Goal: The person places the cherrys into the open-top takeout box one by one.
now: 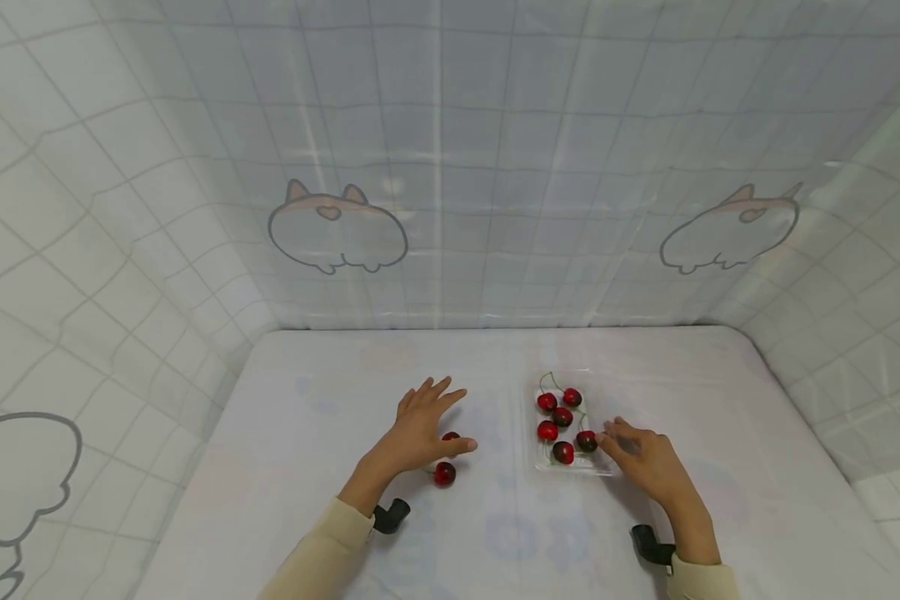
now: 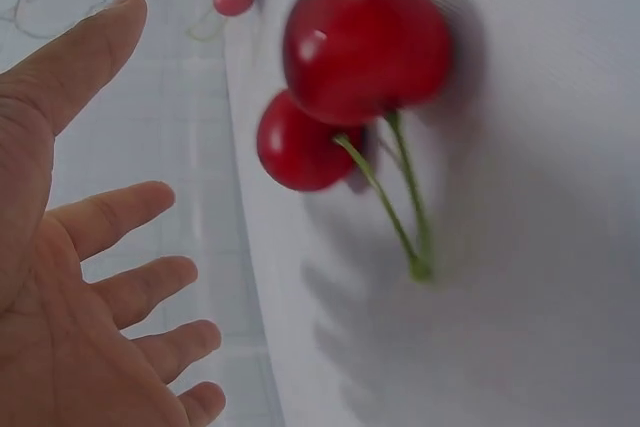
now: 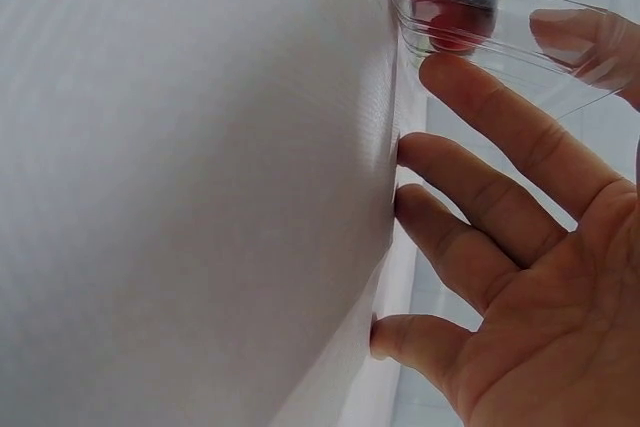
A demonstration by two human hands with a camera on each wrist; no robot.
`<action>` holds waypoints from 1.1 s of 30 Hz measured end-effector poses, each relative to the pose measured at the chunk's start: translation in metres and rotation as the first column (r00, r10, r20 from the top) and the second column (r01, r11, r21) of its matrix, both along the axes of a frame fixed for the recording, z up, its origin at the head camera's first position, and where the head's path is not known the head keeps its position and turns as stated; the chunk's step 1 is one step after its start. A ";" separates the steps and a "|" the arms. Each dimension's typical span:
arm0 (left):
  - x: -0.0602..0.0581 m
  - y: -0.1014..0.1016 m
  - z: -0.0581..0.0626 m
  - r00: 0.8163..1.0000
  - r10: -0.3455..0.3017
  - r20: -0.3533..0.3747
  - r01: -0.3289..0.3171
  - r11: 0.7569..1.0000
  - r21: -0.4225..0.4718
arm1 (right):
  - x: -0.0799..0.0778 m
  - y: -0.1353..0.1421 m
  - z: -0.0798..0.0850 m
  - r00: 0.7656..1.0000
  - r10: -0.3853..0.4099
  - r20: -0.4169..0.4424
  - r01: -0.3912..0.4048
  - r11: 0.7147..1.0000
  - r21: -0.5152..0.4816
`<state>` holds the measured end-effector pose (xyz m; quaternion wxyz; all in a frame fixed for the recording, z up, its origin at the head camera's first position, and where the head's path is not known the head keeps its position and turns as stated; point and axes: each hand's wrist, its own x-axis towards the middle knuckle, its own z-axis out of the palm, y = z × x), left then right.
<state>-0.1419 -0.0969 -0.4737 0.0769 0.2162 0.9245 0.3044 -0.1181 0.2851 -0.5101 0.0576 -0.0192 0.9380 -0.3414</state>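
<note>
My left hand (image 1: 417,429) hovers with fingers spread over a pair of red cherries. The nearer cherry (image 1: 444,474) shows whole, while the other is partly hidden behind the hand. In the left wrist view the large cherry (image 2: 368,45) and the smaller-looking cherry (image 2: 305,142) have green stems meeting at one end, apart from the palm. To the right, several cherries lie in a clear plastic tray (image 1: 573,468). My right hand (image 1: 645,462) holds the tray's right wall between thumb and index finger; the thumb (image 3: 590,42) shows through the plastic. Its other fingertips rest on the table.
A white cloth covers the table (image 1: 330,392). Behind it hangs a gridded curtain (image 1: 480,167) with animal drawings, and similar sheets stand at both sides. Black wrist mounts (image 1: 392,516) sit on both wrists.
</note>
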 end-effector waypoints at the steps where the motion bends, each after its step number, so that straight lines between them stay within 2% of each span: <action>1: 0.001 -0.002 -0.001 1.000 0.006 0.000 -0.006 1.000 0.001 | 0.000 0.000 0.000 1.000 0.001 0.000 -0.001 1.000 -0.003; 11: 0.006 -0.014 -0.007 0.998 0.060 0.014 -0.060 0.998 -0.010 | 0.001 0.000 0.003 1.000 0.004 -0.018 -0.005 1.000 -0.017; 18: 0.008 -0.021 -0.021 0.996 0.082 0.022 -0.081 0.996 -0.024 | 0.000 0.000 0.000 1.000 -0.007 0.005 0.007 1.000 -0.019; 23: 0.010 -0.023 -0.028 0.997 0.079 0.026 -0.078 0.997 -0.021 | -0.001 0.000 0.000 1.000 -0.006 0.020 0.006 1.000 -0.019; 33: 0.012 -0.021 -0.035 0.997 0.082 -0.014 -0.082 0.997 -0.012 | 0.000 0.000 0.000 0.999 -0.009 0.032 0.009 1.000 -0.013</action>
